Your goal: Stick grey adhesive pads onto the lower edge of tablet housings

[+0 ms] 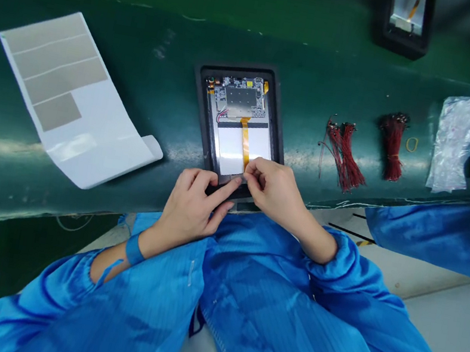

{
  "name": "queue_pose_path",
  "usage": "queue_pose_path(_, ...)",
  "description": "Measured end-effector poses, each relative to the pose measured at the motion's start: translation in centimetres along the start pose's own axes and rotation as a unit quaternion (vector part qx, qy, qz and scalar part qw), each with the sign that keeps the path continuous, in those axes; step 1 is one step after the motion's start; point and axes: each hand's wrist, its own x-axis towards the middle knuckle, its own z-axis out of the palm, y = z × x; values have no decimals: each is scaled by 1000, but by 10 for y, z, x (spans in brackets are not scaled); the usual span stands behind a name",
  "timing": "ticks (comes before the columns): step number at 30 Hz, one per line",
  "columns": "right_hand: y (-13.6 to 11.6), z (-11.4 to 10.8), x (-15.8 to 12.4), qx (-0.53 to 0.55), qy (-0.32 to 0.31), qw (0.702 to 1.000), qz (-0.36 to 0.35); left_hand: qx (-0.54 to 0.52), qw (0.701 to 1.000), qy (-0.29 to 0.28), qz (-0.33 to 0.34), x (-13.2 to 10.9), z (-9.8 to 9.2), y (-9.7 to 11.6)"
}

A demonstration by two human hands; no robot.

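Note:
An opened tablet point(226, 144) lies in a black frame-like tray point(278, 152) in front of me, its circuit board point(239, 101) at the far end. An orange ribbon cable point(245, 141) runs from the board down to the near edge. My left hand point(196, 202) rests on the tray's near left side, fingers stretched out, the index fingertip on the tablet's near edge. At the cable's lower end, my right hand point(275, 190) has thumb and index finger pinched together; what is between them is too small to make out.
On the left lies a curling white sheet with grey adhesive pads point(60, 69). Right of the tray are bundles of dark red wires point(345, 156), a rubber band point(411, 144) and clear bubble wrap point(461, 143). Another black tray point(401, 44) stands farther back. A blue sleeve point(442, 237) shows at right.

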Motion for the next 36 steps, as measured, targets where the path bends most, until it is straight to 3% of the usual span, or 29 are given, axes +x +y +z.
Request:
queue_pose_path(16, -5, -2, 3, -51, -33, 998, 18, 25, 1000, -11, 5, 2, 1, 1)
queue_pose_path(20, -12, -3, 1, -132, -44, 990, 20, 32, 999, -13, 1, 0, 1, 1)
queue_pose_path(22, -12, -6, -2, -197, -18, 980, 17, 36, 999, -16, -1, 0, 0, 2)
queue_pose_path(25, 0, -12, -10, -249, 51, 966, -48, 45, 999, -19, -5, 3, 0, 4)
queue_pose_path(28, 21, -12, -19, -235, 60, 955, -169, 61, 998, -14, -17, 5, -1, 6)
queue_pose_path(30, 34, -10, -26, -225, 71, 948, -212, 70, 997, -14, -26, 5, -1, 7)
queue_pose_path(33, 46, -7, -35, -230, 103, 947, -200, 73, 996, -31, -35, 1, -6, 4)
queue_pose_path(36, 52, -6, -41, -220, 94, 959, -154, 58, 997, -39, -39, 1, -9, 1)
